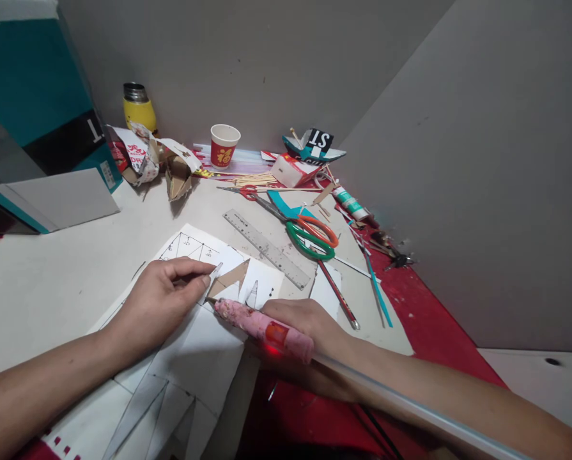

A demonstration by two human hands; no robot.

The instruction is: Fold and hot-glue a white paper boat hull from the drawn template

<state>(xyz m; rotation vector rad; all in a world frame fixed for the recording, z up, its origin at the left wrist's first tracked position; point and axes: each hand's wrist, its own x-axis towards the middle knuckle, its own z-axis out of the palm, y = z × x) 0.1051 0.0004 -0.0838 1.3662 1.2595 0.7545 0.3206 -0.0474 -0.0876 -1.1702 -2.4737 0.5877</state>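
My left hand [165, 295] lies on a white sheet with drawn triangles [197, 246], its thumb and forefinger pinched on a small grey triangular paper piece [213, 275]. A brown cardboard triangle [231, 280] sits right beside that piece. My right hand [305, 319] grips a pink glue gun [261, 327] with a red light on its body. The gun's tip points left and touches the paper just below the left fingertips. Grey cut-out triangles [142, 402] lie on the sheet near the front edge.
A metal ruler [266, 249], green and orange scissors [309, 233], a red pencil [338, 295] and a glue tube [350, 203] lie behind my hands. At the back stand a paper cup [225, 145], a yellow flask [139, 108], torn packaging [144, 160] and a paper boat [312, 145]. Grey walls close in the corner.
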